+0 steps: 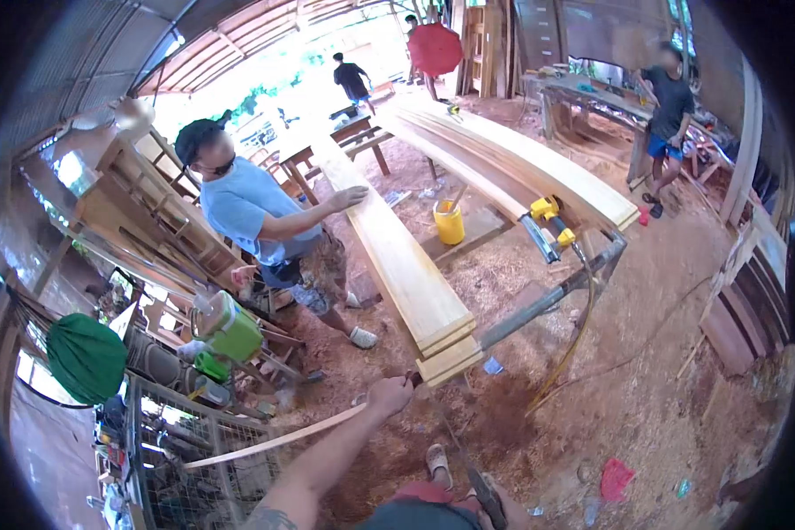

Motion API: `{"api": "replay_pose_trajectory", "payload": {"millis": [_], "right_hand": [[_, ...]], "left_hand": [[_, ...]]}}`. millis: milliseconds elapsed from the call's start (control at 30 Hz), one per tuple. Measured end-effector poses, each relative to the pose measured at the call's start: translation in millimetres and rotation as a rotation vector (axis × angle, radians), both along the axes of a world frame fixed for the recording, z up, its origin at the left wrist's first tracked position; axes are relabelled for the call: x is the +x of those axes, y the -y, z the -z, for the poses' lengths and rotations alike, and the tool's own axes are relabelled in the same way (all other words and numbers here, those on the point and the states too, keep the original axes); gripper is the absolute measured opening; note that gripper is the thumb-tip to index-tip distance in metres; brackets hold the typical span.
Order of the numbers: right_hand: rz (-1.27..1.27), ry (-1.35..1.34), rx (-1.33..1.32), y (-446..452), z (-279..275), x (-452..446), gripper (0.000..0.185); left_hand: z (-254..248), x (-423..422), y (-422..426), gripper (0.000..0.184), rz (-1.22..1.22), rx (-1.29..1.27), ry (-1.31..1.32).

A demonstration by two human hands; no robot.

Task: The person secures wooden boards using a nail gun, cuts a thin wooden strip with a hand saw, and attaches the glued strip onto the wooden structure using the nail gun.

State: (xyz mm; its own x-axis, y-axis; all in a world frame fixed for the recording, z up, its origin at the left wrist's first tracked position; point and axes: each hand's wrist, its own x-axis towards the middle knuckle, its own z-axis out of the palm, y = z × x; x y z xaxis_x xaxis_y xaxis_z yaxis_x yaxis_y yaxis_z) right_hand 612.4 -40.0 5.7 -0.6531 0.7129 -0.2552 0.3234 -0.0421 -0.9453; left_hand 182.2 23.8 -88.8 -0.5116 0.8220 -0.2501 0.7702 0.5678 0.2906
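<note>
My left hand is closed beside the near end of the stacked boards. A thin pale wooden strip runs from the lower left into this fist, and a short dark end shows past my fingers. Low at the bottom edge, my right hand is wrapped round the handle of a handsaw. Its narrow blade points up and forward, near my foot. The pale planed boards lie stacked lengthwise, their ends just ahead of my left hand. A person's hand rests on top of them farther along.
A person in a light blue shirt stands left of the boards. A yellow nail gun with a hose sits on the pipe trestle, by more long boards. A yellow bucket stands between the stacks. Others are farther back.
</note>
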Motion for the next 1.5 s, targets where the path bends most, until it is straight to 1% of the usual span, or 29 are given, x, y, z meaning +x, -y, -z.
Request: {"api": "replay_pose_trajectory", "payload": {"millis": [67, 100, 167, 233, 267, 333, 367, 433, 500, 567, 733, 800, 833, 900, 967, 1000, 1067, 1133, 1200, 1267, 1333, 1400, 1500], "right_hand": [[0.016, 0.006, 0.122, -0.6, 4.0, -5.1, 0.059], [0.027, 0.008, 0.186, -3.7, 6.1, -10.8, 0.059], [0.08, -0.063, 0.265, -30.2, 51.6, -63.3, 0.058], [0.164, -0.05, 0.218, -52.3, 32.8, -114.3, 0.062], [0.158, -0.048, 0.247, -54.0, 38.3, -118.6, 0.062], [0.153, -0.046, 0.306, -58.9, 42.5, -127.3, 0.061], [0.158, -0.06, 0.293, -51.9, 46.1, -118.2, 0.06], [0.159, -0.086, 0.271, -30.4, 44.4, -80.6, 0.058], [0.005, 0.057, 0.047, -18.5, -25.2, -34.1, 0.062], [-0.003, -0.001, 0.082, -23.1, -22.2, -35.8, 0.062], [0.011, -0.162, 0.178, -25.2, -2.8, -43.6, 0.064], [0.165, -0.054, 0.212, -41.4, 21.7, -97.5, 0.057], [0.165, -0.045, 0.223, -47.2, 32.1, -106.7, 0.058], [0.171, -0.035, 0.247, -54.0, 42.8, -120.4, 0.06], [0.145, -0.047, 0.24, -39.4, 46.1, -91.9, 0.058], [0.13, -0.051, 0.235, -30.6, 47.1, -73.6, 0.058], [0.054, 0.009, 0.173, -18.6, 21.5, -35.8, 0.062], [-0.012, 0.109, 0.082, -10.3, -5.5, -10.8, 0.066], [-0.039, 0.179, 0.057, -8.6, -10.7, -4.4, 0.07], [-0.034, 0.217, 0.085, -12.4, -0.4, -15.1, 0.075], [0.108, -0.008, 0.219, -30.4, 47.1, -68.2, 0.057], [0.166, -0.021, 0.257, -51.2, 32.7, -111.2, 0.058], [0.169, -0.08, 0.249, -46.3, 31.3, -99.6, 0.056]], "left_hand": [[1.7, -4.0, 0.2, 0.064, 0.038, 0.003, -0.012], [-6.9, -2.2, -4.5, 0.065, 0.011, -0.033, -0.005], [-27.3, 8.7, -5.8, 0.068, -0.044, -0.114, 0.012], [-12.4, 5.9, -4.7, 0.059, -0.079, -0.077, 0.0], [-7.0, 5.1, -5.0, 0.054, -0.096, -0.057, -0.008], [0.1, -1.1, -4.2, 0.054, -0.109, -0.125, -0.051], [2.4, -2.5, -4.5, 0.054, -0.121, -0.158, -0.067], [-16.0, 4.0, -5.5, 0.056, -0.065, -0.122, -0.045], [-17.6, 3.3, -3.6, 0.055, -0.031, -0.092, -0.018], [-10.5, 2.6, -2.7, 0.05, -0.02, -0.054, 0.014], [-5.0, -0.2, -2.2, 0.05, -0.033, -0.063, -0.009], [5.0, -0.3, -2.4, 0.049, -0.04, -0.095, -0.034], [7.8, -1.9, -1.5, 0.047, -0.04, -0.112, -0.051], [-7.4, -0.3, -3.8, 0.044, -0.043, -0.125, -0.065], [-17.8, 6.3, -4.0, 0.043, -0.063, -0.117, -0.038], [-13.6, 5.6, -3.4, 0.045, -0.045, -0.088, -0.016], [-6.5, 0.8, 0.6, 0.049, -0.016, -0.036, 0.027], [-6.3, 0.7, 1.1, 0.047, -0.004, -0.024, 0.048], [-9.3, 0.8, -0.2, 0.047, 0.001, -0.032, 0.053], [-10.2, 1.2, -2.0, 0.047, -0.004, -0.059, 0.047], [2.8, -3.9, -1.0, 0.047, -0.013, -0.054, 0.027], [16.8, -7.7, -2.1, 0.047, -0.039, -0.043, 0.0], [13.4, -3.9, 1.1, 0.047, -0.069, -0.048, -0.049]]}}
